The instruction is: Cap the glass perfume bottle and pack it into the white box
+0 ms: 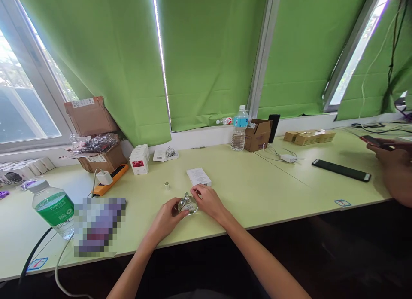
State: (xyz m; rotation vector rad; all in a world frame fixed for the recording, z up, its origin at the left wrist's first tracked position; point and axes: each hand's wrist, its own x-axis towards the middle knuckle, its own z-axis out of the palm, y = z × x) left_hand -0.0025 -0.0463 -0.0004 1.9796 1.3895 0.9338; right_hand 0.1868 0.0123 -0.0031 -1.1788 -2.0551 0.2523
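Small, rounded clear-glass bottle [191,208] with silvery neck [186,196]: near the front edge of the pale-green table [257,196], gripped by your left hand [168,215], apparently for steadiness. Your right hand [207,199]: fingers bent beside the neck, grip unclear. Silver cylindrical cap [166,186]: standing apart, presumably clear of your fingers.

Left grip [168,214] curled, right grip [207,199] bent

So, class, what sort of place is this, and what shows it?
Probably a shared workroom or office: a long pale table bearing small white boxes, with another person at it farther along.
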